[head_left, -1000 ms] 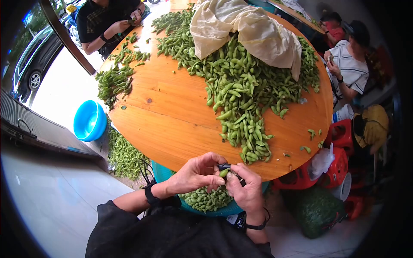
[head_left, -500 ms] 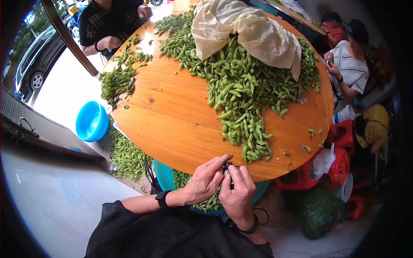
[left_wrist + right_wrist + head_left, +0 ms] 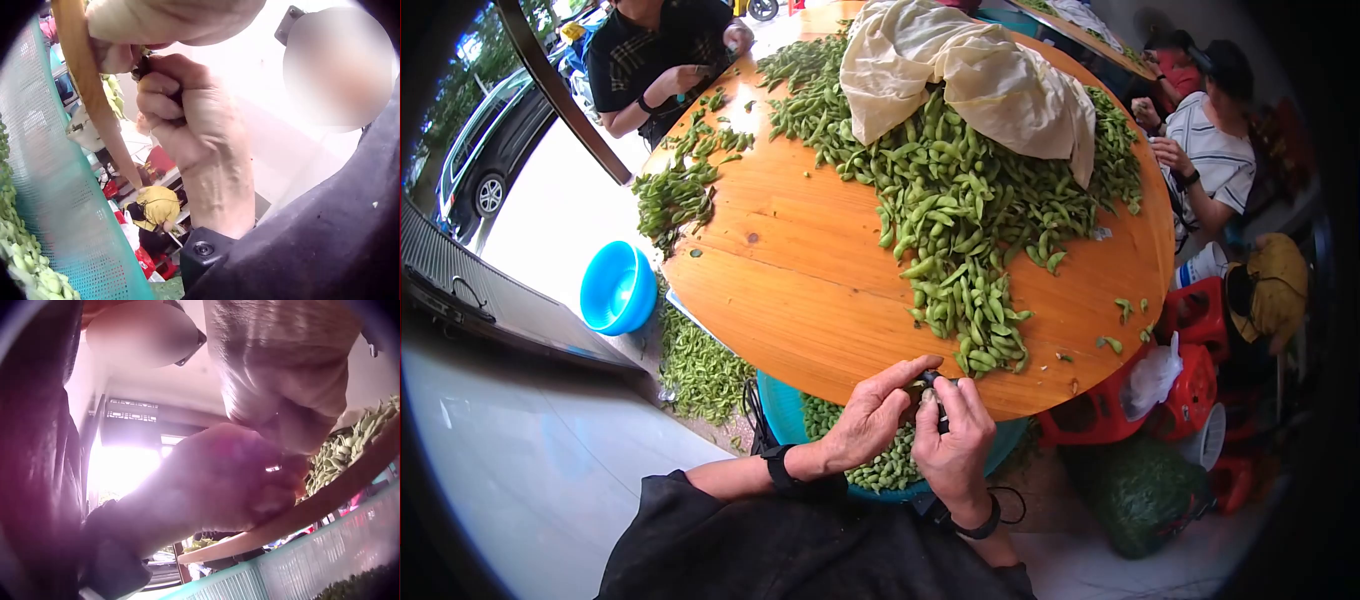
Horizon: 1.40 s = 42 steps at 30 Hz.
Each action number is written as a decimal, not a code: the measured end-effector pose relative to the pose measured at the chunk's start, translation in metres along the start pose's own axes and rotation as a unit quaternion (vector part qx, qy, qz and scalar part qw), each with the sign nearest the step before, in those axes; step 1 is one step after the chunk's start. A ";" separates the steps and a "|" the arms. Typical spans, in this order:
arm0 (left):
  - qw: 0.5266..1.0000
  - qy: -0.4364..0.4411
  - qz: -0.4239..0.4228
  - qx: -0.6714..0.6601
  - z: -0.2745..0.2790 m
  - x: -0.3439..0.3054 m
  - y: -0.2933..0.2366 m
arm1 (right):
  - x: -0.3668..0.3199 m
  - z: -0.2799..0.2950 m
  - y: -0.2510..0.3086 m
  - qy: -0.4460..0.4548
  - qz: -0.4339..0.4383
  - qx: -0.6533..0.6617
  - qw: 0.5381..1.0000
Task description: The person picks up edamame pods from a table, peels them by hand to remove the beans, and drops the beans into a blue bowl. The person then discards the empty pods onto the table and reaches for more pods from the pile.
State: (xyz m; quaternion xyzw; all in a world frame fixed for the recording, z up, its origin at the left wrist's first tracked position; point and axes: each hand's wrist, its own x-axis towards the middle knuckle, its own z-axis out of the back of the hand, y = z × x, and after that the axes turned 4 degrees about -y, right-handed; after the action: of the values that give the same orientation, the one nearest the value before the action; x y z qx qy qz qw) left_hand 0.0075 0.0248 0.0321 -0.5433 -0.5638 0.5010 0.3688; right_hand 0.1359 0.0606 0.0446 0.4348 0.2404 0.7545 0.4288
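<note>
Seen from above, a person sits at the near edge of a round wooden table [image 3: 800, 290], both hands together over a teal basket [image 3: 772, 398] of pods below the rim. The left hand [image 3: 872, 415] pinches a small pod [image 3: 926, 397], mostly hidden, between thumb and curled fingers. The right hand [image 3: 953, 445] is clenched round a small dark tool [image 3: 928, 379] whose tip meets the pod. A heap [image 3: 960, 220] of green pods, partly under a cloth [image 3: 970, 70], lies further up the table. The tool sits right against the left fingertips, so a slip could nick a finger; the pod is held by very little, and a loose pinch could let it drop past the basket to the floor
</note>
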 end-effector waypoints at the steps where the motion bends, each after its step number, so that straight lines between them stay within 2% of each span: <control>1: 0.998 0.027 0.048 -0.023 0.005 0.000 0.000 | 0.000 0.001 -0.004 0.005 -0.004 0.018 1.000; 2: 0.993 0.053 0.096 -0.046 0.010 0.001 -0.001 | 0.001 0.003 -0.008 0.010 -0.008 0.037 0.999; 3: 0.993 0.054 0.095 -0.045 0.015 0.000 -0.006 | 0.005 0.013 -0.007 0.022 -0.040 0.075 0.996; 5: 0.969 0.199 0.063 0.132 0.025 -0.004 -0.027 | 0.007 0.046 -0.014 0.048 -0.077 0.072 0.993; 6: 0.937 0.276 0.024 0.215 0.030 -0.002 -0.040 | 0.003 0.069 -0.025 0.075 -0.091 0.052 0.992; 7: 0.936 0.276 0.023 0.216 0.036 0.004 -0.041 | 0.000 0.095 -0.037 0.102 -0.104 0.031 0.989; 8: 0.915 0.280 -0.090 0.274 0.043 0.010 -0.038 | 0.001 0.123 -0.040 0.164 -0.098 -0.026 0.981; 9: 0.880 0.279 -0.202 0.327 0.047 0.017 -0.035 | 0.002 0.146 -0.042 0.225 -0.091 -0.083 0.966; 10: 0.887 0.203 -0.204 0.360 0.049 0.025 -0.036 | -0.003 0.158 -0.047 0.213 -0.102 -0.131 0.963; 11: 0.860 0.185 -0.196 0.433 0.051 0.040 -0.045 | -0.007 0.165 -0.050 0.199 -0.113 -0.178 0.957; 13: 0.831 0.101 -0.255 0.484 0.053 0.068 -0.044 | -0.009 0.167 -0.052 0.167 -0.115 -0.204 0.958; 15: 0.818 0.080 -0.279 0.497 0.057 0.090 -0.039 | -0.007 0.159 -0.048 0.130 -0.126 -0.194 0.964; 16: 0.817 0.080 -0.281 0.498 0.058 0.098 -0.038 | -0.005 0.152 -0.045 0.117 -0.116 -0.189 0.968; 18: 0.800 0.138 -0.267 0.520 0.060 0.109 -0.036 | -0.005 0.138 -0.045 0.111 -0.111 -0.165 0.974; 22: 0.790 0.134 -0.283 0.527 0.061 0.111 -0.029 | 0.001 0.107 -0.040 0.097 -0.068 -0.092 0.989; 24: 0.746 0.160 -0.377 0.525 0.064 0.114 -0.027 | 0.005 0.093 -0.035 0.103 -0.058 -0.073 0.990; 25: 0.746 0.161 -0.377 0.525 0.064 0.112 -0.028 | 0.008 0.087 -0.031 0.116 -0.077 -0.051 0.989; 27: 0.762 0.097 -0.217 0.603 0.062 0.104 -0.033 | 0.010 0.072 -0.025 0.104 -0.053 -0.022 0.993; 28: 0.761 0.098 -0.218 0.603 0.063 0.101 -0.034 | 0.013 0.066 -0.020 0.105 -0.048 -0.011 0.993; 30: 0.725 0.073 -0.220 0.649 0.066 0.096 -0.038 | 0.015 0.052 -0.018 0.092 -0.045 0.009 0.995; 31: 0.725 0.073 -0.220 0.648 0.065 0.091 -0.042 | 0.017 0.047 -0.015 0.088 -0.055 0.023 0.994; 33: 0.887 0.092 -0.121 0.437 0.061 0.078 -0.054 | 0.019 0.033 -0.019 0.078 -0.078 0.061 0.992; 34: 0.887 0.094 -0.118 0.436 0.058 0.071 -0.057 | 0.018 0.026 -0.020 0.069 -0.101 0.099 0.987; 35: 0.949 0.117 -0.036 0.290 0.054 0.062 -0.059 | 0.017 0.021 -0.018 0.070 -0.104 0.098 0.987; 36: 0.980 0.136 0.048 0.136 0.051 0.053 -0.057 | 0.017 0.014 -0.015 0.070 -0.167 0.199 0.963; 37: 0.987 0.144 0.052 0.052 0.046 0.043 -0.050 | 0.016 0.009 -0.013 0.068 -0.228 0.297 0.925; 38: 0.988 0.140 0.060 0.039 0.042 0.038 -0.044 | 0.016 0.007 -0.010 0.088 -0.262 0.341 0.899; 42: 0.990 0.073 0.118 -0.018 0.034 0.024 -0.034 | 0.011 -0.004 -0.009 0.059 -0.238 0.309 0.919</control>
State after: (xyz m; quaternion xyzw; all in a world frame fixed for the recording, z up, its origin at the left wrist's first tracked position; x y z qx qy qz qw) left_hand -0.0370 0.0460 0.0538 -0.6479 -0.4761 0.4898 0.3372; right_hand 0.1335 0.0750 0.0404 0.4304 0.5826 0.5424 0.4256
